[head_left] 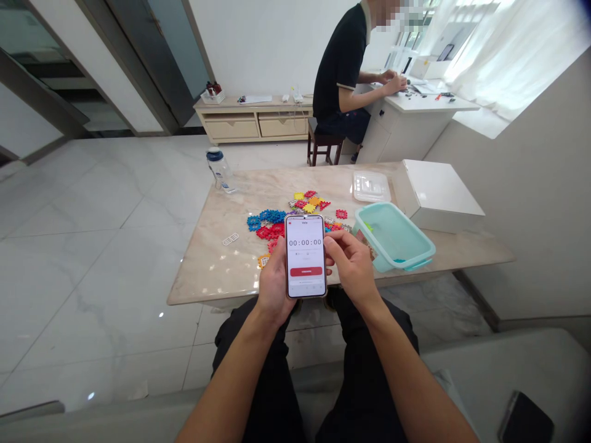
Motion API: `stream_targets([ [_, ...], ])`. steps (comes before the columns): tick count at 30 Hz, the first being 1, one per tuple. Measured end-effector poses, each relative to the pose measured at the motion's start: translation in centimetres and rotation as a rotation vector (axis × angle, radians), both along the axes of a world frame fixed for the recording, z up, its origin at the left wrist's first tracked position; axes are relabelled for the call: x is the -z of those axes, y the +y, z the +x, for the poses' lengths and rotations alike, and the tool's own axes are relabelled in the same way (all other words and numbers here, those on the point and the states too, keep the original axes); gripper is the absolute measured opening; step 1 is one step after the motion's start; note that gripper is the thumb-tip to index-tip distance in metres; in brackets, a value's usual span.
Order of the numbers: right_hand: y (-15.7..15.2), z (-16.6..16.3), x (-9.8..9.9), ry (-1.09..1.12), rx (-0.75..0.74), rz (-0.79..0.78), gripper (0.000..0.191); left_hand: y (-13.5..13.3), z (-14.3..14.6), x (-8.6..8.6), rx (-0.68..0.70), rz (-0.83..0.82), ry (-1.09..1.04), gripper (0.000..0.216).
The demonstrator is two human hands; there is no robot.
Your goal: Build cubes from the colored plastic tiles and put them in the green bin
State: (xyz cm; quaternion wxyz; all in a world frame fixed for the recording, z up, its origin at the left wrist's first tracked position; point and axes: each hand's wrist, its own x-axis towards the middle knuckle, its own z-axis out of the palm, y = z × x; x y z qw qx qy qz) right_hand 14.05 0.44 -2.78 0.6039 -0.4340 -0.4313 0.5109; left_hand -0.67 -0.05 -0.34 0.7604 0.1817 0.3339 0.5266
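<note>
A smartphone (pixel 305 257) is held upright above the near edge of the marble-look table, its screen facing me with "00:00:00" and a red button. My left hand (pixel 274 284) wraps around its left side. On the right side, my right hand (pixel 353 264) grips the phone's edge, the thumb beside the screen. Behind the phone lie colourful plastic building pieces: blue ones (pixel 266 218), red ones (pixel 270 232) and yellow ones (pixel 309 208). The phone and hands hide part of this pile. Close to my right hand stands a light teal plastic bin (pixel 392 234).
A white box (pixel 438 194) and a clear plastic lid (pixel 370 186) sit at the table's right. A water bottle (pixel 220 170) stands at the far left corner. Beyond the table, another person (pixel 339 67) sits at a white desk (pixel 425 101). A dark object (pixel 526 418) lies on the sofa.
</note>
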Motion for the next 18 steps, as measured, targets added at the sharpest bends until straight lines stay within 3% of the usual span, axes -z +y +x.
stream_targets([
  [4,0.1,-0.1,-0.1,0.007,-0.008,-0.008,0.038,0.1,0.0,0.2,-0.051,-0.002,-0.008,0.05],
  [12,-0.1,-0.4,-0.5,0.068,0.008,-0.036,0.043,-0.4,-0.2,0.3,0.07,0.059,-0.002,0.058],
  [18,0.8,0.1,0.5,-0.009,0.229,-0.012,0.037,-0.4,-0.4,0.6,0.139,0.108,0.021,0.066],
])
